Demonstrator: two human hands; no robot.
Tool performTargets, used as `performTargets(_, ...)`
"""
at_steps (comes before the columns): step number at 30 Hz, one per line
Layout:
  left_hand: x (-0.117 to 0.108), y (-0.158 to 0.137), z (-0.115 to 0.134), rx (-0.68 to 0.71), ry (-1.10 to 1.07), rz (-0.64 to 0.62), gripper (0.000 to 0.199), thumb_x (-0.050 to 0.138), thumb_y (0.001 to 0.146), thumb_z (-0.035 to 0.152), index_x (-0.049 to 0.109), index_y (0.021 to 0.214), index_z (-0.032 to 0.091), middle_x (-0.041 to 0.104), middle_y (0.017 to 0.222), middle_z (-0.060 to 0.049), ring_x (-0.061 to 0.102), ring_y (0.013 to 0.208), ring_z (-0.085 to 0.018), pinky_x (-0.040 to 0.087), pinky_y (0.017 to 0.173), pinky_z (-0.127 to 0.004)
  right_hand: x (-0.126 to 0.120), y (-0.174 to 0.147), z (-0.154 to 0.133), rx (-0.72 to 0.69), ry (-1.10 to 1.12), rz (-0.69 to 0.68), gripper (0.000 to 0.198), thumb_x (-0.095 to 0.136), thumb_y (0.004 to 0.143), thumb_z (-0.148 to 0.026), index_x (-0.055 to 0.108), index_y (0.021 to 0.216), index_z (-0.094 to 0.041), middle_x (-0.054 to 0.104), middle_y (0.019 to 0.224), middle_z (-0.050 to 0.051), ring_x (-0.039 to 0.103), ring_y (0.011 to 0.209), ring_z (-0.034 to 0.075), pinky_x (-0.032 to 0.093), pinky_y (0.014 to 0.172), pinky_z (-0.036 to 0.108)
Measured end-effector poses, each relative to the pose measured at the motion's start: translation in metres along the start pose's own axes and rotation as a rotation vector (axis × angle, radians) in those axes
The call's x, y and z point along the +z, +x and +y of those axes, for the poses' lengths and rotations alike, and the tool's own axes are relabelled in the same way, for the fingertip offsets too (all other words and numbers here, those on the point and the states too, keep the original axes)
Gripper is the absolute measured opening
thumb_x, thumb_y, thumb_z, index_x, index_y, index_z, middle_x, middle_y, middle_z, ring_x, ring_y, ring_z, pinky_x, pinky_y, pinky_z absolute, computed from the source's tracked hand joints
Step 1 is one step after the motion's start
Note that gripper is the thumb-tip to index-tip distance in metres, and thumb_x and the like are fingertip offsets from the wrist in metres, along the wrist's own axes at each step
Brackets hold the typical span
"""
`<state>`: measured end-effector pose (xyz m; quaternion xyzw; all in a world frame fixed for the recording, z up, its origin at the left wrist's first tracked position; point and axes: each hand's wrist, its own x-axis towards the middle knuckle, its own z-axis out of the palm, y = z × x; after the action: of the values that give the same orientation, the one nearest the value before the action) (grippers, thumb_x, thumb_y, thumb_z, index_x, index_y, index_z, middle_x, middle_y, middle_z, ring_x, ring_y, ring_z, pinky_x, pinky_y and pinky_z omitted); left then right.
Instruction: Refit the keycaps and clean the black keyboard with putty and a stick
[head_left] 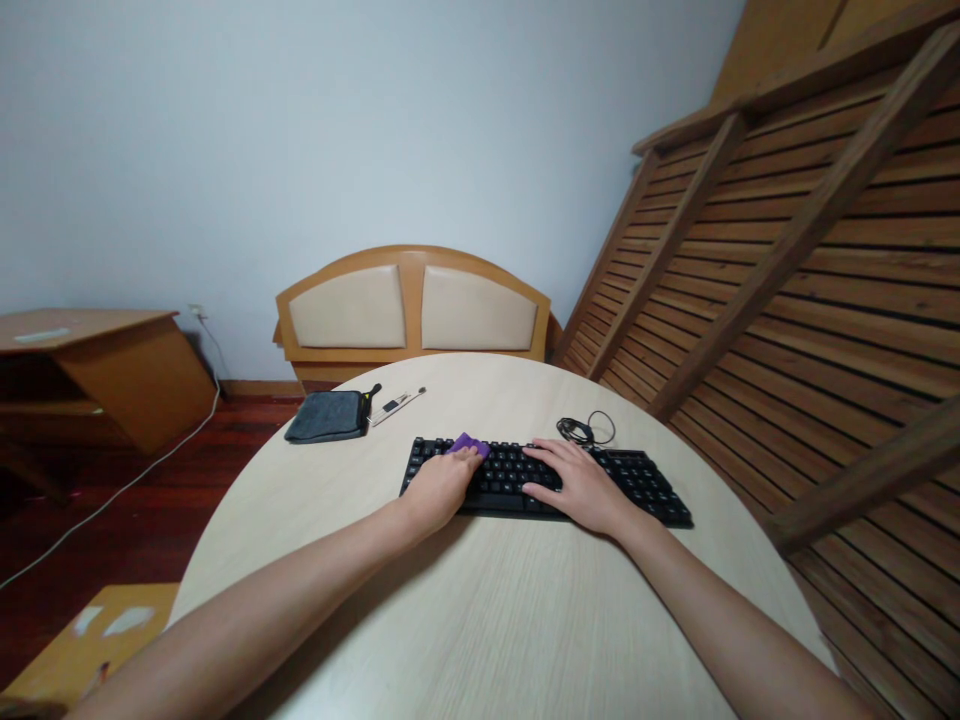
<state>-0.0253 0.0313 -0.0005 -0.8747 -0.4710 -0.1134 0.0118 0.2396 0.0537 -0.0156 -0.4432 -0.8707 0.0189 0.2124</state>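
A black keyboard (517,480) lies flat on the pale round table (525,610). My left hand (441,488) is closed on a small purple cloth (469,444), pressed against the upper left keys. Part of the cloth is hidden under the fingers. Resting on the keyboard right of its middle is my right hand (581,485), its fingers spread and nothing in them. Behind the keyboard a coiled black cable (576,431) sits on the tabletop.
On the table's left are a folded dark grey cloth (327,416), a black-handled brush (373,393) and a toothbrush (401,404). A wooden headboard (414,260) stands behind, slatted wooden panels (795,260) lean at right, and a desk (112,370) is at left.
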Motion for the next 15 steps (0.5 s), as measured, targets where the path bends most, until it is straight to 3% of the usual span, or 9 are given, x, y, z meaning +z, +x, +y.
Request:
performTargets(9, 0.009, -0.036, 0.011, 0.103, 0.028, 0.061, 0.059, 0.040, 0.082, -0.006, 0.054, 0.138, 0.007, 0.056, 0.142, -0.018, 0.056, 0.130, -0.024, 0.049, 0.108, -0.040, 0.000, 0.000, 0.000, 0.011, 0.006, -0.008, 0.060, 0.056, 0.089, -0.067, 0.062, 0.134, -0.028, 0.057, 0.144, 0.009, 0.050, 0.133, 0.030, 0.034, 0.115, 0.055)
performTargets(15, 0.006, -0.057, 0.013, 0.176, -0.028, 0.024, 0.062, 0.039, 0.081, -0.004, 0.052, 0.140, 0.006, 0.053, 0.145, -0.019, 0.054, 0.133, -0.026, 0.048, 0.109, -0.045, 0.001, 0.000, 0.001, 0.015, 0.009, -0.013, 0.060, 0.055, 0.089, -0.067, 0.061, 0.136, -0.029, 0.057, 0.144, 0.008, 0.050, 0.133, 0.031, 0.031, 0.116, 0.058)
